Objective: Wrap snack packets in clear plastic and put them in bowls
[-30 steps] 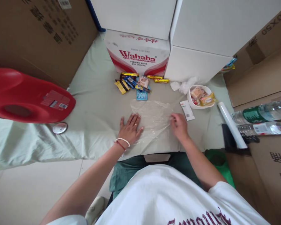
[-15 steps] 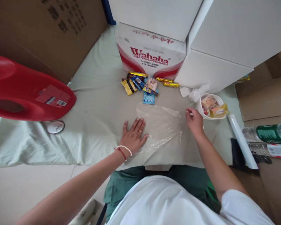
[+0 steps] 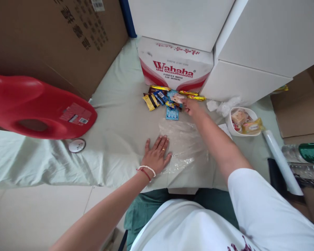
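My left hand [image 3: 157, 153] lies flat with its fingers spread, at the left edge of a clear plastic bag [image 3: 185, 150] on the cloth. Above the bag, my right hand [image 3: 190, 106] reaches into a small pile of wrapped snacks, its fingers closed at a pale pink snack packet [image 3: 176, 97]. Around that packet are a yellow-and-black packet [image 3: 151, 102], a dark blue packet [image 3: 161, 97] and a light blue packet [image 3: 172, 113]. Slim yellow wrapped bars [image 3: 196, 98] lie just beyond the right hand. The fingertips are partly hidden.
A Wahaba-style red-and-white water carton [image 3: 175, 64] stands behind the snacks. To the right are a white bowl [image 3: 234, 130] of wrapped snacks, a white roll [image 3: 282, 162] and plastic bottles [image 3: 311, 152]. A red jug [image 3: 47, 108] and round badge [image 3: 77, 145] are left.
My right hand has moved from beside the white bowl, left and away from me, to the snack pile. The left hand stays flat by the bag; the view has shifted slightly.
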A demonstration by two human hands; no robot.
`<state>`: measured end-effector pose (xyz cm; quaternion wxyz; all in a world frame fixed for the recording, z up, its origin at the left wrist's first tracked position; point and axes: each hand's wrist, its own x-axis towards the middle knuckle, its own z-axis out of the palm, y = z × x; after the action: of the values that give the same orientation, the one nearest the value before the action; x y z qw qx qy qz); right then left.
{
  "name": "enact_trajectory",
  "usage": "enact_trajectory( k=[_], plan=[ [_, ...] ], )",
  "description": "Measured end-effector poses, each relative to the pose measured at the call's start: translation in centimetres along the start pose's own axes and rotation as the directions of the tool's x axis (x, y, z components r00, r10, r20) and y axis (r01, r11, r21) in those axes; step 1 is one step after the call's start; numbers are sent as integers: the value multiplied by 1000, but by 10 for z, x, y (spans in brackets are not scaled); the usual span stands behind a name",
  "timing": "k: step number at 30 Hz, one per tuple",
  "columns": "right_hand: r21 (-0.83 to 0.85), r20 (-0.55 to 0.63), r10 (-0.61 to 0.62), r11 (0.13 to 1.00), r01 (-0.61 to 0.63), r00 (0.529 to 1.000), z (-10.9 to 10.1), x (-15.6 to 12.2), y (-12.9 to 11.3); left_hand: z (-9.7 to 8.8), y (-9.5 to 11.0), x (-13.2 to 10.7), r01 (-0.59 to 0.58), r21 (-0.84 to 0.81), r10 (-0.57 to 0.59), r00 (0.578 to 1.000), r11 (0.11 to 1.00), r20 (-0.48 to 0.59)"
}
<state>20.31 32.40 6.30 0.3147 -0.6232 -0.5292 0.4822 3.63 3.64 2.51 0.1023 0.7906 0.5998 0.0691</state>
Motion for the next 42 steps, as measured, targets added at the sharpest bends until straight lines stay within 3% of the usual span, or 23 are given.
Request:
enact_trajectory(
  k=[2, 4, 6, 7, 8, 10, 12, 13, 15, 20, 23, 26, 28, 33, 37, 42],
  plan=[
    [30, -7, 58, 998, -58, 998, -26, -19, 3, 0, 1, 0, 4, -8, -4, 1000, 1000, -2],
    [67, -15, 30, 997, -29, 999, -53, -46, 8, 0, 1, 1, 2, -24, -2, 1000, 1000, -2],
    [-3, -25, -137, 991, 137, 990, -76, -80, 15, 0, 1, 1, -2, -42, 2, 1000, 999, -7],
    [-116, -7, -270, 957, 267, 963, -85, -99, 20, 1, 1, 1, -3, -50, 3, 1000, 999, -10],
    [-264, 49, -405, 876, 403, 913, -90, -119, 24, 1, 1, 1, -4, -56, 3, 1000, 998, -14],
    [-530, 272, -572, 583, 617, 774, -92, -159, 35, 1, 1, 1, -7, -64, 6, 1000, 998, -19],
    [-640, 516, -535, 279, 716, 669, -84, -193, 46, 2, 2, 1, -7, -67, 5, 1000, 998, -24],
    [-647, 603, -474, 178, 741, 641, -77, -208, 51, 2, 2, 1, -6, -67, 4, 1000, 998, -28],
    [-636, 684, -376, 112, 763, 625, -65, -227, 60, 2, 3, 0, -4, -66, 1, 999, 998, -35],
    [-686, 537, -417, 289, 667, 733, -46, -234, 71, 2, 3, 0, -10, -72, 8, 999, 997, -34],
    [-666, 532, -411, 336, 666, 740, -47, -231, 79, 3, 3, 1, 25, -75, -28, 999, 997, -43],
    [-652, 545, -402, 348, 674, 736, -57, -237, 93, 3, 4, 0, 40, -79, -44, 998, 996, -50],
    [-665, 509, -406, 374, 646, 759, -68, -245, 106, 3, 4, 0, 45, -82, -49, 997, 996, -53],
    [-748, 264, -444, 467, 472, 856, -97, -256, 124, 4, 4, 0, 52, -76, -56, 997, 996, -45],
    [-737, 154, -516, 509, 446, 843, -99, -252, 109, 5, 3, 1, 49, -54, -51, 998, 997, -37],
    [-667, 247, -522, 519, 534, 817, -63, -235, 90, 6, 4, 1, 53, -38, -55, 998, 998, -40]
  ],
)
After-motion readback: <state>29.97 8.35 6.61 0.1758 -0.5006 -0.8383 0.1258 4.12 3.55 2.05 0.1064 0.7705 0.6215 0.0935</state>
